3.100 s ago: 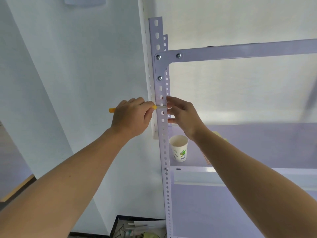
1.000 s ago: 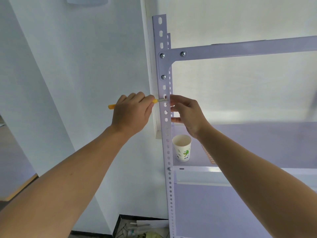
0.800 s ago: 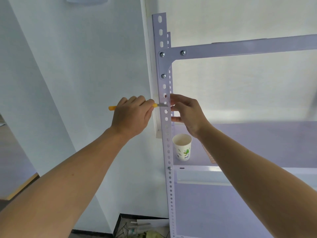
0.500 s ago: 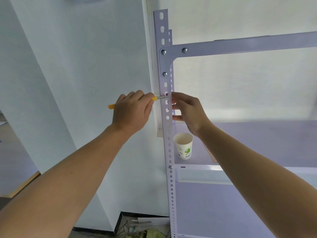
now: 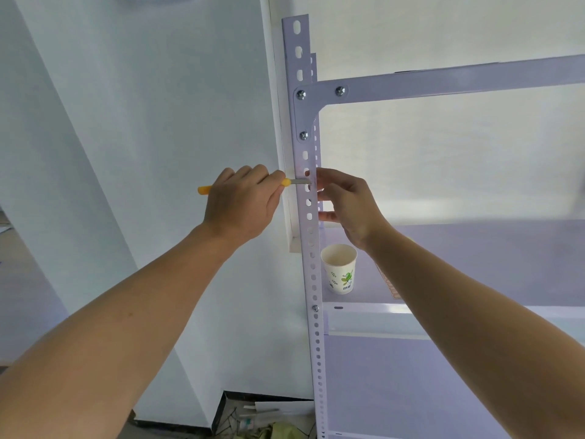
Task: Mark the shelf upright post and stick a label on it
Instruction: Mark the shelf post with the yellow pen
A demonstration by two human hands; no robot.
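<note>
Left hand (image 5: 240, 204) is clenched around a yellow-handled marking tool (image 5: 203, 189), held level, with its grey metal tip laid across the front face of the upright post (image 5: 309, 248) at one of the slots. Right hand (image 5: 348, 204) sets its fingertips and thumb against the right edge of the post at the same height; whether it clasps the flange cannot be told. The post is pale lilac angle steel, vertical, punched with a single column of slots. A cross beam (image 5: 443, 79) is bolted to it near the top through a corner gusset. A paper cup (image 5: 339, 269) stands upright on the shelf (image 5: 490, 264) just beside the post.
</note>
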